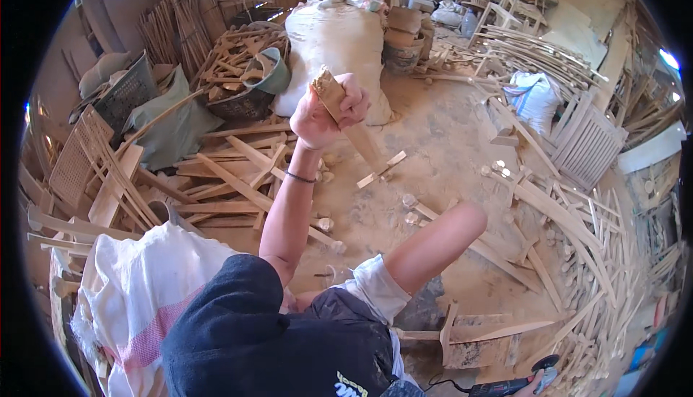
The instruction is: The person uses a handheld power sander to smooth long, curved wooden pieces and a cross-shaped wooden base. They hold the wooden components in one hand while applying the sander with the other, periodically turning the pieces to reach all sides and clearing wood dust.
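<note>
My left hand (317, 119) is raised in front of me, fingers wrapped around a long wooden piece (364, 146). Its rough, broken-looking top end pokes out above my fist, and the rest slants down and away to the right. By its lower end is a short pale crossbar (382, 169); whether the two are joined I cannot tell. Low at the right edge, my right hand (533, 384) grips a dark angle grinder (498, 387) with a round disc, away from the wood. Much of that hand is cut off by the picture's lower edge.
Loose wooden parts (238, 180) lie heaped on the left, and more (577, 231) cover the right. A big full white sack (336, 43) stands ahead. Close on my left is a white and pink sack (151, 274). A slatted wooden panel (592, 141) leans at the right.
</note>
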`<action>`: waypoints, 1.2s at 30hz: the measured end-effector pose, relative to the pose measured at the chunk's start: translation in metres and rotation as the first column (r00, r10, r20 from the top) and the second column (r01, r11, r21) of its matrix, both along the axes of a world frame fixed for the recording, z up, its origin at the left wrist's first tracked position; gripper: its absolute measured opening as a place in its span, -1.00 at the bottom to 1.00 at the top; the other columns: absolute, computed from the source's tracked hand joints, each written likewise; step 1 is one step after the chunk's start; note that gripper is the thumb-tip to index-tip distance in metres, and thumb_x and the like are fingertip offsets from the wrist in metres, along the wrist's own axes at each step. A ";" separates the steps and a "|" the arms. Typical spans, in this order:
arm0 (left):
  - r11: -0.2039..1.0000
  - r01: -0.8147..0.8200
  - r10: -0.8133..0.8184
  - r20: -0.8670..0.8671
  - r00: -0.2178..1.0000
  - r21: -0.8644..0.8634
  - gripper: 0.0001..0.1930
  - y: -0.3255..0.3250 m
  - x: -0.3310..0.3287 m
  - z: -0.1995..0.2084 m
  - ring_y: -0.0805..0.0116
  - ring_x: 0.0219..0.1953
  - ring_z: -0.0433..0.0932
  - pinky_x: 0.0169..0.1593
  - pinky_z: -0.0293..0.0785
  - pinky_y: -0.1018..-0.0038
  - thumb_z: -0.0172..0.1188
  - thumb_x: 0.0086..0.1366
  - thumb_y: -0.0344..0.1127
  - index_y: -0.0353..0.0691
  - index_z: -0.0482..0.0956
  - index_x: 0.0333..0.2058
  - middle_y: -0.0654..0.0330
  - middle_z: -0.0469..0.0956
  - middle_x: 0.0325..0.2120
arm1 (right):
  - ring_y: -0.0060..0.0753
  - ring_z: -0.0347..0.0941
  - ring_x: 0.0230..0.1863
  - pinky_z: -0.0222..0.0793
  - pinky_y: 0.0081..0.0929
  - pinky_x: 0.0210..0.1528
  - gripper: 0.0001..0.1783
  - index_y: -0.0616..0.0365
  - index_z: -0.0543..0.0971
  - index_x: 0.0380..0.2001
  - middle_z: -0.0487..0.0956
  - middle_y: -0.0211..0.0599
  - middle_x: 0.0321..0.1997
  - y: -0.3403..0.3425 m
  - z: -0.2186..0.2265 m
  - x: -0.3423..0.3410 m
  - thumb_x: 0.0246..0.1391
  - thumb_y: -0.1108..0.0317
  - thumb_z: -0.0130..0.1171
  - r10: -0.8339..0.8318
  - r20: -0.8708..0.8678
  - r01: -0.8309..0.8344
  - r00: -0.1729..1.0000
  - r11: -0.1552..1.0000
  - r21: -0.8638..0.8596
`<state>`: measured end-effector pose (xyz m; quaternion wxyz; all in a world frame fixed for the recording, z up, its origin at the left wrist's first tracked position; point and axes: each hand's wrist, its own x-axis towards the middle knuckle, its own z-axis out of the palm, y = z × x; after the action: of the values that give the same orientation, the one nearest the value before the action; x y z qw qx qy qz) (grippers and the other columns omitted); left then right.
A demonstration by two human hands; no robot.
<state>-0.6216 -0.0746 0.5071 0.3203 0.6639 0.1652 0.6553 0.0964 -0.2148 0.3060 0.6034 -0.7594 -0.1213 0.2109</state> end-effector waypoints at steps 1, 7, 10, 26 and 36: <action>1.000 0.005 -0.005 -0.005 1.000 -0.016 -0.18 -0.002 -0.002 -0.002 0.52 -0.56 0.10 -0.50 -0.02 0.53 -0.05 0.33 0.66 -0.14 0.28 -0.44 0.33 0.23 -0.59 | -0.47 0.51 -0.33 0.55 -0.37 -0.28 -0.66 0.01 0.56 -0.34 0.56 -0.43 -0.33 0.000 0.000 -0.002 0.30 0.06 0.45 0.004 0.006 -0.004 1.000 1.000 -0.006; 0.998 0.028 -0.026 0.033 0.999 -0.055 -0.22 -0.010 -0.004 -0.002 0.55 -0.59 0.09 -0.54 -0.07 0.55 0.06 0.23 0.60 -0.14 0.27 -0.49 0.31 0.24 -0.60 | -0.47 0.50 -0.33 0.54 -0.37 -0.29 -0.66 0.01 0.55 -0.34 0.56 -0.44 -0.34 0.005 -0.002 -0.008 0.30 0.06 0.45 0.017 0.014 -0.017 1.000 1.000 -0.002; 0.996 0.058 -0.057 0.016 0.998 -0.065 -0.24 -0.012 -0.006 -0.004 0.54 -0.59 0.12 -0.53 -0.03 0.54 0.09 0.21 0.57 -0.14 0.28 -0.50 0.30 0.25 -0.60 | -0.47 0.50 -0.33 0.54 -0.37 -0.29 -0.66 0.01 0.55 -0.34 0.56 -0.44 -0.34 0.006 -0.004 -0.008 0.30 0.06 0.45 0.021 0.019 -0.021 1.000 1.000 0.010; 0.771 -0.592 0.532 0.273 0.801 0.234 -0.49 0.004 0.040 -0.014 0.54 -0.62 0.38 -0.58 0.22 0.59 0.10 0.64 0.04 -0.36 0.59 -0.32 0.26 0.49 -0.58 | -0.49 0.49 -0.35 0.53 -0.38 -0.30 -0.66 0.00 0.55 -0.35 0.54 -0.45 -0.35 0.028 -0.018 -0.033 0.31 0.06 0.45 0.155 0.098 -0.164 0.983 0.983 0.087; 0.728 -0.646 0.437 0.881 0.181 -0.228 -0.41 0.091 -0.105 -0.173 0.34 -0.61 0.36 -0.52 0.44 0.29 0.05 0.56 0.31 -0.14 0.41 -0.39 0.24 0.35 -0.60 | -0.50 0.48 -0.36 0.52 -0.39 -0.31 -0.67 -0.01 0.55 -0.35 0.54 -0.46 -0.36 0.025 -0.023 -0.055 0.31 0.06 0.44 0.190 0.147 -0.201 0.971 0.978 0.063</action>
<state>-0.7266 0.0162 0.3342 0.0337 0.1299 0.1267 0.9828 0.0412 -0.1894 0.2826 0.5986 -0.7328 -0.2458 0.2105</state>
